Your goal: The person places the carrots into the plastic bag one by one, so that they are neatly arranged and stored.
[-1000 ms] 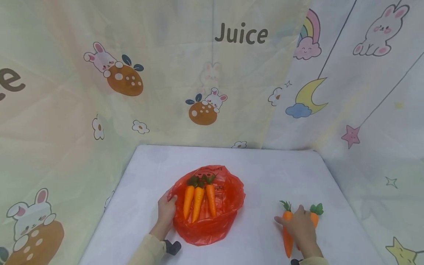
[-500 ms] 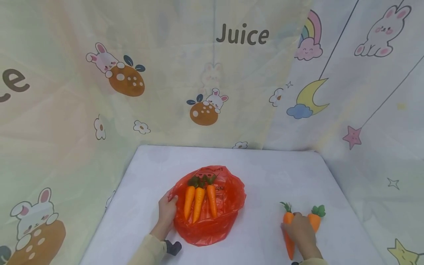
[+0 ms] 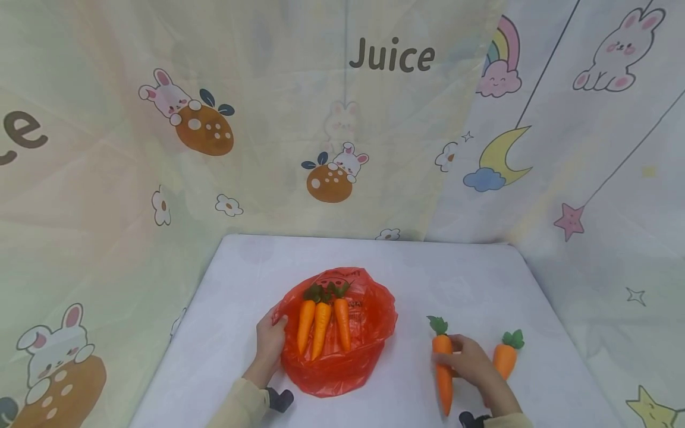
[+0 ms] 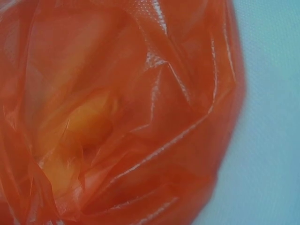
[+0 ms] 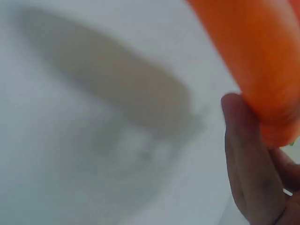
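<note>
My left hand [image 3: 271, 339] grips the left rim of a red plastic bag [image 3: 369, 333] that lies spread open on the table. Inside the bag are three carrots [image 3: 321, 330] with green tops. In the left wrist view the bag's thin red film [image 4: 154, 93] fills most of the picture, and the hand is out of sight. My right hand [image 3: 473, 362] pinches an orange carrot [image 3: 442, 371] between thumb and fingers. The right wrist view has this carrot [image 5: 262, 56] raised off the table, its shadow below. Right of that hand lies another carrot [image 3: 505, 356], partly covered by the wrist.
A white table [image 3: 407, 267] carries everything. Printed cloth [image 3: 257, 119] with rabbits and flowers hangs behind it and along both sides. Dark straps [image 3: 280, 399] sit at the wrists.
My right hand came down on the left of the two loose carrots, took hold of it and lifted it leftward. The left hand and bag have stayed in place.
</note>
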The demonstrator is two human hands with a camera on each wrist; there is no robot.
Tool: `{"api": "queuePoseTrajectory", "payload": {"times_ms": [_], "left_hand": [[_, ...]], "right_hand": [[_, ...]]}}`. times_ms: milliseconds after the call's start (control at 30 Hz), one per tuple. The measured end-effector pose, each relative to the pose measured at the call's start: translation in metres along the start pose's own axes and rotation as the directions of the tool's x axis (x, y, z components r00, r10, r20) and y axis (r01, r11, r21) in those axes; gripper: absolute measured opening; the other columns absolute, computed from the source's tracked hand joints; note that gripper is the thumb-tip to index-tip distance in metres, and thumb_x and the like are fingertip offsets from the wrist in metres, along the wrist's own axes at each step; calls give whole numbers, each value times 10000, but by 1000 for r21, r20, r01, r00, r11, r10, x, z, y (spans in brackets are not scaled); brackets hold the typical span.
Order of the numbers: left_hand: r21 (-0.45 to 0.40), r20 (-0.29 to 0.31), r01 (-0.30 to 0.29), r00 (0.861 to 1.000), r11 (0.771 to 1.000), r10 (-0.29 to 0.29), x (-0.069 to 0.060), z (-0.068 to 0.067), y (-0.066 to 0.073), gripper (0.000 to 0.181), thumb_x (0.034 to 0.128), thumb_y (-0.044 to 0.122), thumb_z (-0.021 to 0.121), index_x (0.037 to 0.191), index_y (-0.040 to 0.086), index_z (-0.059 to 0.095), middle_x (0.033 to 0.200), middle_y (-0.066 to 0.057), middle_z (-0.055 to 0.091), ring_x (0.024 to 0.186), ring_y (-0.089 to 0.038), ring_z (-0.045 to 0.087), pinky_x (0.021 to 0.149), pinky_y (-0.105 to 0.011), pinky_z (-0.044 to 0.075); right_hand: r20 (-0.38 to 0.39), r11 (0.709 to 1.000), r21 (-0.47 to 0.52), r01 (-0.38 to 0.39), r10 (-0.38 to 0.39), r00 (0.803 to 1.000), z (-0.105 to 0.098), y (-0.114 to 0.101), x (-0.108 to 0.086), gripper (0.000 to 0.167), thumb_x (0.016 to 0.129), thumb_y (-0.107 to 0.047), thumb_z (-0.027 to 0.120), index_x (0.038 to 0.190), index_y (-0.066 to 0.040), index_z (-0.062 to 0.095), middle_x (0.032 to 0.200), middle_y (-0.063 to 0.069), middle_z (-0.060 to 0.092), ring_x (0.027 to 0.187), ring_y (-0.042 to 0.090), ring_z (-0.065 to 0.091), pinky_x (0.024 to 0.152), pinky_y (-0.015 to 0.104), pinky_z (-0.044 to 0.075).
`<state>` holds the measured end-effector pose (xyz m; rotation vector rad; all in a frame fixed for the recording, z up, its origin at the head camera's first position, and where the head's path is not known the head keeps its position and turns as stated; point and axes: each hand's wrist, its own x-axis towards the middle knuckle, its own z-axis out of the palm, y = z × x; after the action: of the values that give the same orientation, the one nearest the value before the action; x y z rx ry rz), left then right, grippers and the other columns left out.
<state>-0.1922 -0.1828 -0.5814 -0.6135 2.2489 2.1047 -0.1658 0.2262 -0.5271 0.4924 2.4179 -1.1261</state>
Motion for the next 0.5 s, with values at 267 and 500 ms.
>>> {"api": "queuePoseTrajectory", "payload": {"times_ms": [267, 500], "left_hand": [[9, -6, 27, 1000, 1000, -27, -1, 1, 2, 471, 1061, 222, 535, 1518, 149, 448, 1456, -92, 533, 1312, -339, 515, 1054, -475, 447], [23, -10, 19, 1000, 1000, -18, 0, 1, 1, 462, 1060, 230, 537, 1510, 157, 460, 1445, -83, 548, 1309, -331, 525, 1050, -466, 451]], "right_hand": [[95, 971, 186, 149, -168, 981, 11, -39, -14, 807, 812, -396, 849, 1402, 42, 516, 1289, 179, 599, 991, 248, 647, 821, 467, 596], [198, 925, 298, 236, -302, 932, 29, -76, -21, 668, 890, -292, 788, 1404, 39, 518, 1276, 136, 621, 1024, 255, 657, 831, 462, 596]]}}
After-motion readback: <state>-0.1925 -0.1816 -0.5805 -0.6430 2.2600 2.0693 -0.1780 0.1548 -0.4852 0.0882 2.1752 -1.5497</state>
